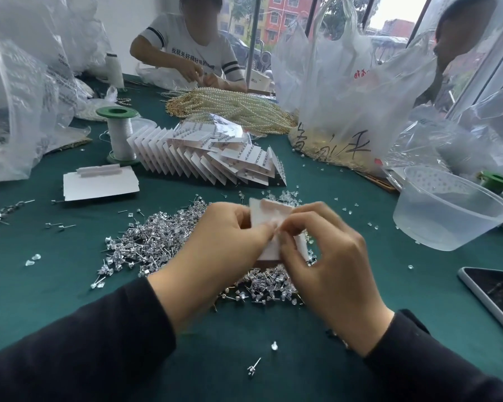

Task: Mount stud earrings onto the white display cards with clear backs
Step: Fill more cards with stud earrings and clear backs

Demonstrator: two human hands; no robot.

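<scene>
Card (269, 216) is held over the stud pile (157, 242), above the bench (41, 285). L hand (221, 245) grips its left edge, fingers curled. R hand (331, 262) pinches mid-card w/ thumb + forefinger; stud or back in the pinch? Too blurred. Card prob. light, thin, bendy: hold by the edges, support behind the push pt. Long axis runs away from wearer, top edge far.

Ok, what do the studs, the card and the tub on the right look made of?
The studs look like metal: silvery, shiny, with thin glinting posts. The card seems matte white paperboard, opaque and flat, though blurred. The tub is probably thin clear plastic; the green cloth shows through its wall.
</scene>
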